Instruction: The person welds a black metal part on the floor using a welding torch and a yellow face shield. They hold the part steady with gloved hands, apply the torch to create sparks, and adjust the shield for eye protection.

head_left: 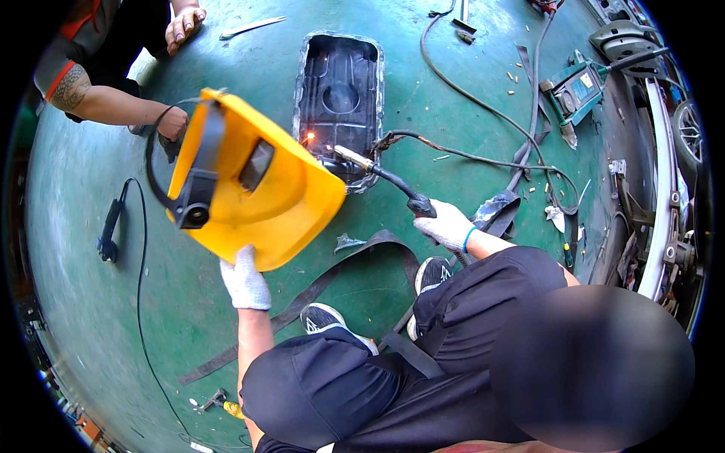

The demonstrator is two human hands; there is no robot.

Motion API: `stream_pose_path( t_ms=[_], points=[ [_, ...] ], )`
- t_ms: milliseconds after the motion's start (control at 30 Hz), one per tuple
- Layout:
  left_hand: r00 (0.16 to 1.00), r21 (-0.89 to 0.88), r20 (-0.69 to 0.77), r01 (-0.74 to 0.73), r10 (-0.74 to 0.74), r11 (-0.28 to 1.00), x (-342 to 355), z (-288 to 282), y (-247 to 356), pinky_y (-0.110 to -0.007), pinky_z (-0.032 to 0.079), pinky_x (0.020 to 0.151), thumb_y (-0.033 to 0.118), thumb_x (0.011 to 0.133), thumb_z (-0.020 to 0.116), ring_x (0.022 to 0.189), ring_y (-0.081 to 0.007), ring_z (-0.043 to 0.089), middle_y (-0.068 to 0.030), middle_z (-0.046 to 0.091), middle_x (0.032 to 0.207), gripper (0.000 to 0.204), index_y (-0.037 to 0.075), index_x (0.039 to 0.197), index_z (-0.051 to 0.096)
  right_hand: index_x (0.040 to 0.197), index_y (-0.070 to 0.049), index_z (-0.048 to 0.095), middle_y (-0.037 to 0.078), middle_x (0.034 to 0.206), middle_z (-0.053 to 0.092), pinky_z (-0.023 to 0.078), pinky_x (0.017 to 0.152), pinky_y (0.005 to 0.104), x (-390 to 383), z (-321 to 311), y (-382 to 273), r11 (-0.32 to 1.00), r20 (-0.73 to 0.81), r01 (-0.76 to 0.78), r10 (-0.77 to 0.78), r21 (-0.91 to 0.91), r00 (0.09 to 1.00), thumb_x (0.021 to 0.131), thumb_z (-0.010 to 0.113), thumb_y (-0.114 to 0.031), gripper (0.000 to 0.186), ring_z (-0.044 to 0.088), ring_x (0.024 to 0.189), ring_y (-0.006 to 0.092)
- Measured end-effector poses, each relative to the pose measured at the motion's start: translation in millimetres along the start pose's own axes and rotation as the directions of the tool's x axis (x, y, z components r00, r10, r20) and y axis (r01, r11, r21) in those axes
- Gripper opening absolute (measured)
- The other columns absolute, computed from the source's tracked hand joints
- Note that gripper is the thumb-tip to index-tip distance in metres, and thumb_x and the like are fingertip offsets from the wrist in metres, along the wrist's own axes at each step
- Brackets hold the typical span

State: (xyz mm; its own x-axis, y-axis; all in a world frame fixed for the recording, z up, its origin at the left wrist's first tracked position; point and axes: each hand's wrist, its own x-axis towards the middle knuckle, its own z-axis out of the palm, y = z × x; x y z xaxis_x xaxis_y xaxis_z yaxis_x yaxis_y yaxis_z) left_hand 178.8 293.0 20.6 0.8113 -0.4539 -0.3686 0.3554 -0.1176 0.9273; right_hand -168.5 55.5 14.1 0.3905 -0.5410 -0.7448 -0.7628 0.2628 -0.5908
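Note:
My left hand (245,279), in a white glove, grips the lower edge of a yellow welding mask (291,204) with a dark window and black headband. The mask is tilted, beside the near left side of the metal pan. In my right hand (445,226), also gloved, is a welding torch (389,177), its tip pointing left over the pan's near end. The dark rectangular metal pan (340,98) lies on the floor; a small orange spot glows at its left wall. A cable end (387,140) meets the pan's right edge.
Another person's hand (174,123) is behind the mask's headband. A corded black power tool (108,240) lies left, a hammer (215,400) near left. Cables (483,94) and a green tool with a black handle (575,90) lie right. A dark strap (317,283) crosses before my shoes.

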Motion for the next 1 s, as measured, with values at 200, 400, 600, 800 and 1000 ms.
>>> stream_pose_path(
  t_ms=[200,400,600,800,1000],
  points=[
    [0.962,0.222,0.262,0.018,-0.078,0.975,-21,36,-8,-0.036,0.054,0.098,0.004,0.100,0.061,0.112,-0.0225,0.067,-0.0123,0.069,0.127,0.041,-0.001,0.140,0.053,0.113,-0.006,0.066,0.004,0.081,0.065,0.051,0.060,0.0318,2,1,5,1.000,-0.010,-0.014,0.015,0.019,1.000,0.092,0.072,-0.027,0.031,0.060,0.063,0.0129],
    [0.926,0.294,0.367,-0.031,-0.083,0.955,-21,42,-19,-0.036,0.053,0.101,0.005,0.099,0.061,0.113,-0.0248,0.068,-0.0144,0.069,0.127,0.045,-0.003,0.142,0.051,0.116,-0.005,0.066,0.003,0.080,0.065,0.050,0.059,0.0307,1,5,0,0.999,-0.014,-0.032,0.032,0.035,0.999,0.092,0.072,-0.027,0.033,0.060,0.063,0.0127],
    [0.956,0.236,0.259,0.076,-0.138,0.969,-21,44,-3,-0.036,0.054,0.098,0.005,0.099,0.061,0.111,-0.0242,0.068,-0.0139,0.069,0.125,0.044,-0.001,0.141,0.050,0.114,-0.006,0.065,0.003,0.078,0.063,0.051,0.059,0.0312,-1,-1,-2,0.999,0.010,-0.029,0.029,0.029,1.000,0.092,0.071,-0.028,0.031,0.060,0.063,0.0124],
    [1.000,0.028,0.011,0.023,-0.024,0.999,-3,11,4,-0.037,0.054,0.098,0.006,0.094,0.064,0.112,-0.0252,0.067,-0.0126,0.068,0.127,0.046,-0.001,0.139,0.055,0.111,-0.006,0.064,0.003,0.078,0.063,0.051,0.059,0.0318,-5,-1,-3,0.999,0.016,-0.029,0.028,0.024,0.999,0.092,0.071,-0.028,0.029,0.060,0.062,0.0129],
    [0.992,-0.149,-0.114,0.030,-0.048,0.988,5,-5,15,-0.043,0.057,0.099,0.005,0.095,0.062,0.120,-0.0273,0.065,-0.0113,0.063,0.136,0.049,0.004,0.143,0.052,0.109,-0.007,0.064,0.003,0.080,0.063,0.051,0.059,0.0323,-6,-2,-2,1.000,0.004,-0.022,0.022,0.009,1.000,0.093,0.071,-0.028,0.028,0.060,0.062,0.0133]
  ],
)
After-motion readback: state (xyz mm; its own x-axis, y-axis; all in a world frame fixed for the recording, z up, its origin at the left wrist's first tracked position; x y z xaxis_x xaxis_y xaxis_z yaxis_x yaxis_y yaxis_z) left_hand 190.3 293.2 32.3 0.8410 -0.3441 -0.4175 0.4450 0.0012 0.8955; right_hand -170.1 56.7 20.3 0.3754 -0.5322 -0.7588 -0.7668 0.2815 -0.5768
